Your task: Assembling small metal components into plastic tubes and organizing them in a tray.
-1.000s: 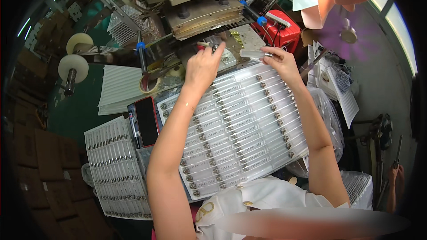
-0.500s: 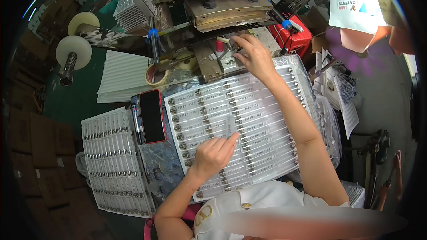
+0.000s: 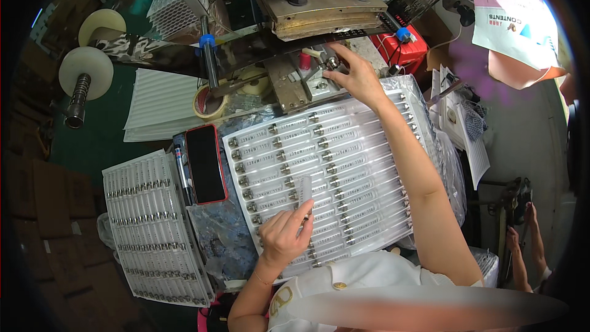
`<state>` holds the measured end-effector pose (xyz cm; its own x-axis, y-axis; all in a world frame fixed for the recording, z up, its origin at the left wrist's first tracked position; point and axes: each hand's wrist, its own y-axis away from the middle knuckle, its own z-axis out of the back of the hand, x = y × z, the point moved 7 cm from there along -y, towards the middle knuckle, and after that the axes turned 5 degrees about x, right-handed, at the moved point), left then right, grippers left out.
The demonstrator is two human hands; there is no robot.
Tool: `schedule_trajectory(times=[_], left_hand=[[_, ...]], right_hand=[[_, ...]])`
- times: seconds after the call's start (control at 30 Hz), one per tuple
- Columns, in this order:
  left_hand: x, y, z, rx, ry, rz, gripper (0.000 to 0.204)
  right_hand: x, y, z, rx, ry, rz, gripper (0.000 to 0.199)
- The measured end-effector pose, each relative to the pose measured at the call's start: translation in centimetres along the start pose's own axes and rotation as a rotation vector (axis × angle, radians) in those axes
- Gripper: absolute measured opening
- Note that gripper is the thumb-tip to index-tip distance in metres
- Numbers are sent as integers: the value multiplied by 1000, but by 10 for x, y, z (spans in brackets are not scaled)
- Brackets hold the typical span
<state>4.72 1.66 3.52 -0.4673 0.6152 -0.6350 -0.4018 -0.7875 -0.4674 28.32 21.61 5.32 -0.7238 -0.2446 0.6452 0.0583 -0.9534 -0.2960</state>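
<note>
Two hands worked apart: left hand (image 3: 284,233) pinched one clear tube (image 3: 305,189) upright-ish over the near-left part of the tube tray (image 3: 369,166), long axis pointing away. Right hand (image 3: 355,77) reached far, fingers curled on the machine's small metal fixture (image 3: 319,80); grip unclear. Phone (image 3: 206,163) lay left w/ little free room.

Red-cased phone (image 3: 206,163), tape roll (image 3: 209,102), two white film spools (image 3: 92,55), red box (image 3: 407,50), possibly a pen (image 3: 182,169)
</note>
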Motion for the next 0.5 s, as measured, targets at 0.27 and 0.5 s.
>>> schedule_trajectory(times=[0.27, 0.5], left_hand=[[0, 2, 2, -11, 2, 3, 34], [1, 1, 3, -4, 233, 96, 29]], right_hand=[[0, -1, -1, 6, -1, -16, 59], [-4, 2, 1, -29, 11, -6, 59]])
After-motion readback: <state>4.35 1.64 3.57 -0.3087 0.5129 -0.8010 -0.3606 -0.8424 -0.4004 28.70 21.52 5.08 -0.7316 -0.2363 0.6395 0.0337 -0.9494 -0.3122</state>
